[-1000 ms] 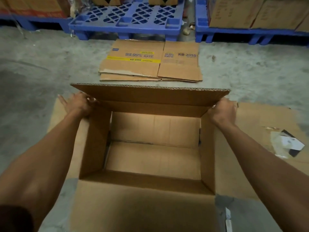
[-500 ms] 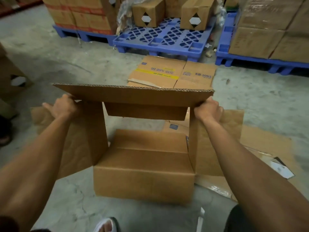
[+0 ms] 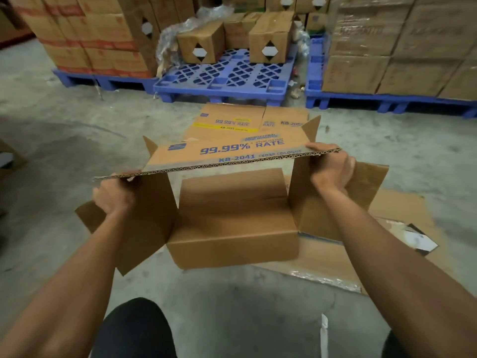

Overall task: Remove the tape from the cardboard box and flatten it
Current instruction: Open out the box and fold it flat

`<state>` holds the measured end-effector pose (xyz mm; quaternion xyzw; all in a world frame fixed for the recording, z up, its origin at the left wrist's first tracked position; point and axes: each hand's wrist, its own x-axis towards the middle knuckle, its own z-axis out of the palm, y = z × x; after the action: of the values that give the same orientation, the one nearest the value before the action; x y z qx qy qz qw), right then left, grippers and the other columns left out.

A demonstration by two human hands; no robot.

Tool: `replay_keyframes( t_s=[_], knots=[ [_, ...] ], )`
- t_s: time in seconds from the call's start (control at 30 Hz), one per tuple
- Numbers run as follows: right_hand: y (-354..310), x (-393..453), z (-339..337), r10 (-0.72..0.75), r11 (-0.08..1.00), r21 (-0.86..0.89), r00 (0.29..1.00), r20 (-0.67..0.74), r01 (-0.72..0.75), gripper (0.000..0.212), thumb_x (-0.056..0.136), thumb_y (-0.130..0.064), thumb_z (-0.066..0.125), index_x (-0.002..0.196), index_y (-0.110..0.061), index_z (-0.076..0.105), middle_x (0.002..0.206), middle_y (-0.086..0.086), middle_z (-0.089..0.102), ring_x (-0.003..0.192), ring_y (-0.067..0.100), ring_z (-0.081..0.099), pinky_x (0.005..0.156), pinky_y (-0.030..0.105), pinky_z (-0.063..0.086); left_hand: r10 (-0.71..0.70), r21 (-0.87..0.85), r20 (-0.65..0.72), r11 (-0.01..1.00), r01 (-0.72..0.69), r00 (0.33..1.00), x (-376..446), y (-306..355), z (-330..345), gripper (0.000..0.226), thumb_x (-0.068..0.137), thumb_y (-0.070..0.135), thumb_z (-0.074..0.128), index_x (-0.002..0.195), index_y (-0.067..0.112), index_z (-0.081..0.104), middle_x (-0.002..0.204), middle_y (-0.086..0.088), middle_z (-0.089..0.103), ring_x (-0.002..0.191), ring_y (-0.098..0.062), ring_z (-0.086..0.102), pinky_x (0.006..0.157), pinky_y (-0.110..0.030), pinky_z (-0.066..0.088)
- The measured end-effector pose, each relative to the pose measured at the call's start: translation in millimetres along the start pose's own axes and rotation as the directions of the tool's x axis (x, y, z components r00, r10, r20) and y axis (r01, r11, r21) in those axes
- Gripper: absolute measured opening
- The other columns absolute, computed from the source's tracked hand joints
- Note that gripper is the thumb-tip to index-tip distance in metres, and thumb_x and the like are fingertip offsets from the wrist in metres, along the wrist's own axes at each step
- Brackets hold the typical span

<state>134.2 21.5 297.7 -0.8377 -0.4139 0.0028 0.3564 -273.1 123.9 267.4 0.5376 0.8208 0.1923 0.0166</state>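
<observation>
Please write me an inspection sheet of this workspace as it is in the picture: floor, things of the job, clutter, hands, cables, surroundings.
Surface: grey concrete floor, stained.
Job's things: open cardboard box, held off the floor, flaps spread.
Clutter: flattened cartons beyond; cardboard sheet and white strip on the floor.
Hands: left hand and right hand each grip the box's upper edge.
Cables: nothing seen.
Surroundings: blue pallets, stacked cartons.

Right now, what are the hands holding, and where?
Both hold the cardboard box: left hand grips its left top corner, right hand its right top corner, at the ends of the printed panel's edge.
</observation>
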Motion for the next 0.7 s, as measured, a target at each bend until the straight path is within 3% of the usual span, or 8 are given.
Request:
replay_keyframes(
  t_s=[0.1,0.17,0.4,0.53,0.7],
  knots=[
    [-3.6,-1.5,-5.3,0.036,0.988,-0.153,0.998,0.050,-0.028,0.024,0.084,-0.005,0.059,0.105,-0.007,0.073,0.108,0.018,0.069,0.104,0.041,0.061,0.094,0.042,0.047,0.038,0.016,0.012,0.999,-0.038,0.999,11.2,-3.5,1.6,0.030,0.096,0.025,0.059,0.099,-0.003,0.069,0.097,-0.027,0.064,0.093,-0.045,0.062,0.082,-0.053,0.052],
    [-12.6,-2.0,-6.9,0.066,0.984,-0.173,0.995,0.070,-0.053,0.021,0.084,-0.005,0.059,0.101,0.001,0.070,0.107,0.023,0.068,0.106,0.043,0.060,0.094,0.044,0.048,0.059,0.031,0.018,0.998,-0.060,0.998,21.2,-2.5,-4.8,0.025,0.097,0.019,0.056,0.103,0.000,0.069,0.098,-0.027,0.064,0.093,-0.046,0.062,0.081,-0.054,0.053],
    [-44.1,7.3,-4.7,0.023,0.979,-0.204,0.999,0.046,-0.013,0.022,0.086,-0.004,0.051,0.101,-0.008,0.066,0.106,0.020,0.067,0.106,0.040,0.058,0.097,0.040,0.038,0.059,0.014,0.027,0.998,-0.059,0.998,41.0,2.0,-39.0,0.031,0.091,0.022,0.062,0.110,-0.001,0.065,0.108,-0.031,0.062,0.102,-0.048,0.059,0.087,-0.051,0.049],
    [-37.0,-5.5,3.6,0.038,0.980,-0.196,0.999,0.034,-0.030,0.021,0.091,-0.003,0.050,0.097,-0.002,0.069,0.106,0.022,0.067,0.104,0.041,0.057,0.095,0.041,0.040,0.038,-0.049,0.055,0.998,-0.035,0.998,22.3,-11.8,-19.3,0.028,0.094,0.025,0.061,0.108,0.002,0.069,0.105,-0.028,0.063,0.100,-0.046,0.060,0.089,-0.053,0.050],
    [13.4,-44.2,36.2,0.188,0.971,-0.180,0.967,0.171,-0.156,0.028,0.091,-0.009,0.057,0.116,-0.012,0.070,0.115,0.018,0.064,0.110,0.038,0.058,0.095,0.042,0.046,-0.033,-0.157,0.242,0.985,0.073,0.970,-19.2,-52.5,37.6,0.021,0.096,0.012,0.057,0.102,-0.002,0.072,0.102,-0.028,0.066,0.096,-0.044,0.061,0.079,-0.050,0.049]
  ],
)
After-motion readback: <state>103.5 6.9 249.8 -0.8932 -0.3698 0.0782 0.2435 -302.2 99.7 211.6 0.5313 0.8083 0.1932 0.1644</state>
